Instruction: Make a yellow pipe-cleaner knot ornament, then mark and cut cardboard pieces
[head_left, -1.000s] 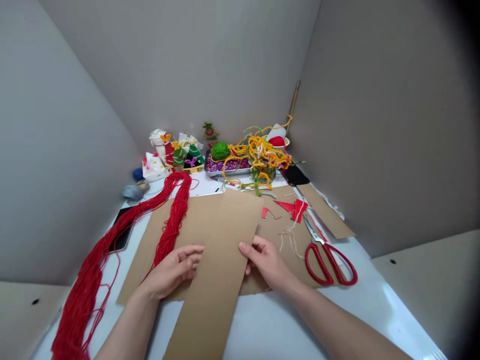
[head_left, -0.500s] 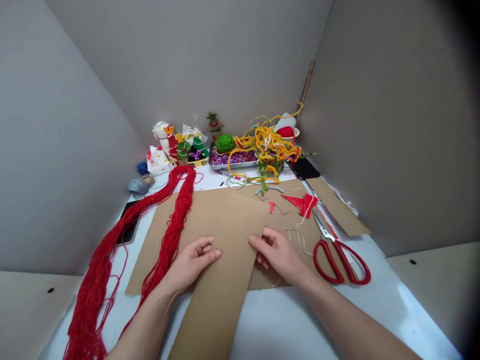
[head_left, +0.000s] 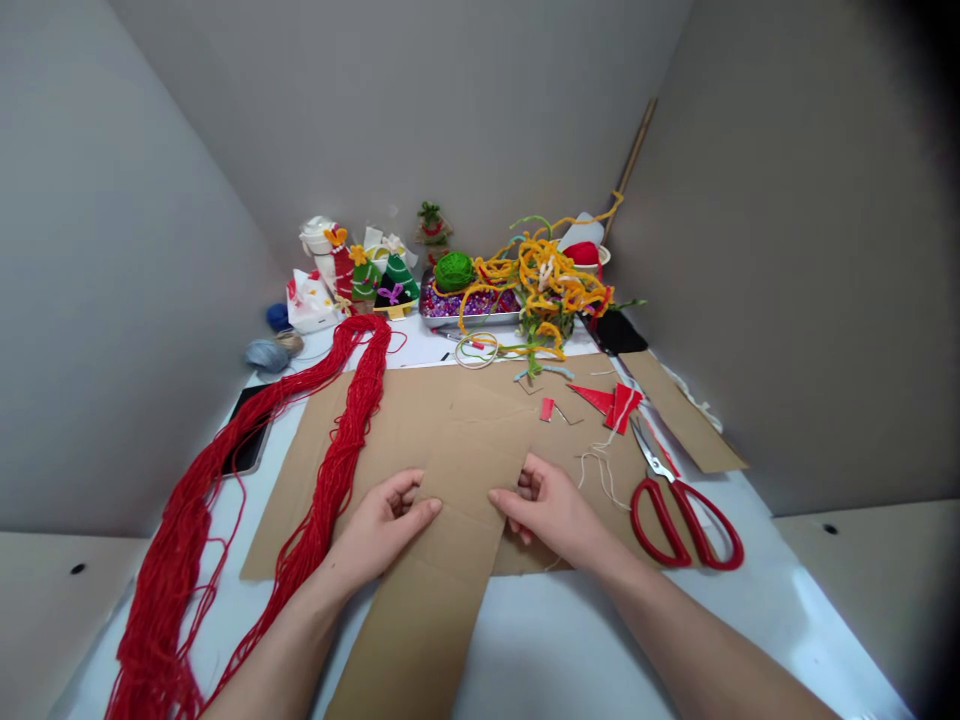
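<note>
A long brown cardboard strip (head_left: 450, 560) runs from the bottom edge up over a larger cardboard sheet (head_left: 300, 510). My left hand (head_left: 390, 520) pinches the strip's left edge, thumb on top and fingers curled at the side. On the opposite edge my right hand (head_left: 544, 500) grips it the same way, its thumb lying on the face. A long hank of red yarn (head_left: 349, 450) lies left of my left hand. Scissors with red handles (head_left: 694, 530) rest to the right of my right hand, near red scraps (head_left: 621, 408) and thin white string (head_left: 600, 470).
Tangled yellow yarn (head_left: 555, 275), a green yarn ball (head_left: 454, 271) and a metal tray of purple beads (head_left: 480, 305) stand at the back. Felt tree ornaments (head_left: 394, 285) are at back left. A phone (head_left: 251, 440) lies under the red yarn. A narrow cardboard piece (head_left: 686, 420) is at right.
My right hand's thumb has slid slightly down along the strip's right edge. The view has shifted a little. Both hands still hold the cardboard strip.
</note>
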